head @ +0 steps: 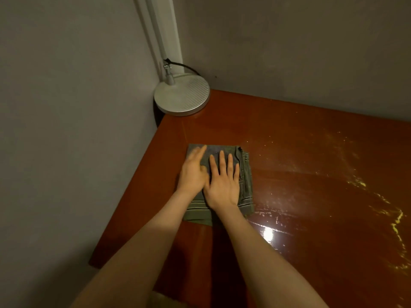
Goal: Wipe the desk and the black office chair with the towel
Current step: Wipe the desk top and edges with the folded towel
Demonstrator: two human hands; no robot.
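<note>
2 hands, left hand [193,172] and right hand [223,183], press a folded grey towel [245,174] flat, fingers [221,160] straight and slightly spread, to wipe the red-brown tabletop [311,174] near a lamp base [182,95].

One reddish-brown desk [311,174] bears one folded striped towel [244,172] near its left edge. At the desk's far left corner are one round silver lamp base [182,96] and one black cable [186,66]. One left hand [192,174] and one right hand [223,185], two in all, lie over the desk.

Plain grey matte walls [66,107], two, meeting in a corner. Round ribbed silver metal lamp base [182,96] at that corner; slim white stem [156,30]; black cable [189,66] behind.
</note>
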